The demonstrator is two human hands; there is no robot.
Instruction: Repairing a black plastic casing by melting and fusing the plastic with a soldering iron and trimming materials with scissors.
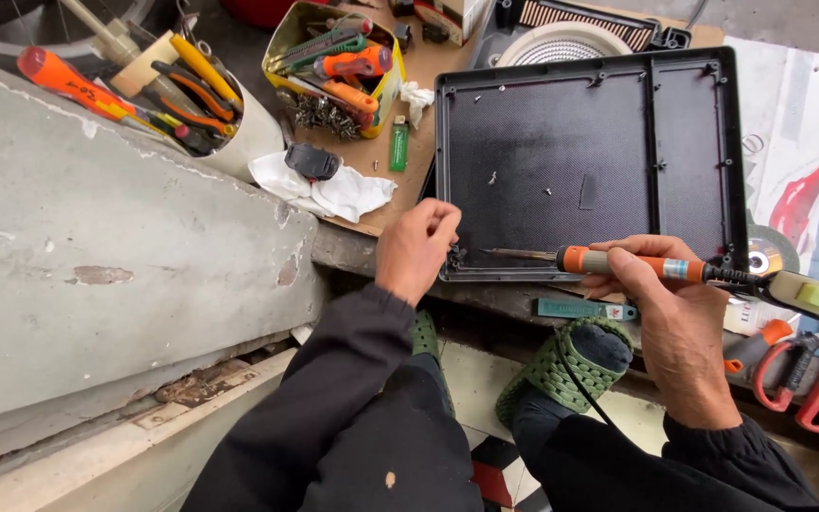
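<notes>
A black flat plastic panel [590, 161] lies face down on the bench, ribbed and dotted with small screws. My left hand [416, 248] pinches its near left corner, fingers closed on the edge. My right hand [675, 322] holds a soldering iron [637, 264] with an orange collar and pale green handle. Its metal tip points left toward the corner my left hand grips, just above the panel's near edge.
A white tub of pliers and screwdrivers [172, 90] and a yellow box of tools and screws [338, 66] stand at the back left. A white rag [329, 190], green lighter [398, 144], teal utility knife [585, 309] and red-handled cutters [808, 379] lie around. A grey concrete slab [97, 256] fills the left.
</notes>
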